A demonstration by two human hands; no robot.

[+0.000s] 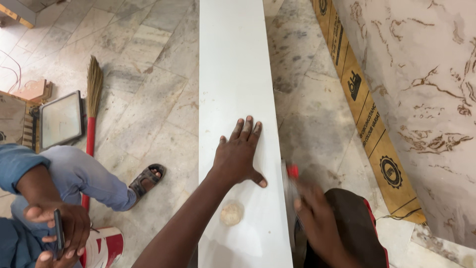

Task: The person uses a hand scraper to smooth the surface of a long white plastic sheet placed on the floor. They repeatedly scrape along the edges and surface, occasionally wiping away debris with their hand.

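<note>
My left hand lies flat, fingers spread, pressing the white board; beside it my blurred right hand clutches a red-tipped tool at the board's edge; progress there unclear.

Quick count – one white board, one broom, one pale lump, my two hands – left, right.

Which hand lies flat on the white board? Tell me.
The left hand: it rests palm down, fingers spread, on the white board. The right hand is blurred beside the board's edge, at a red-tipped tool.
</note>
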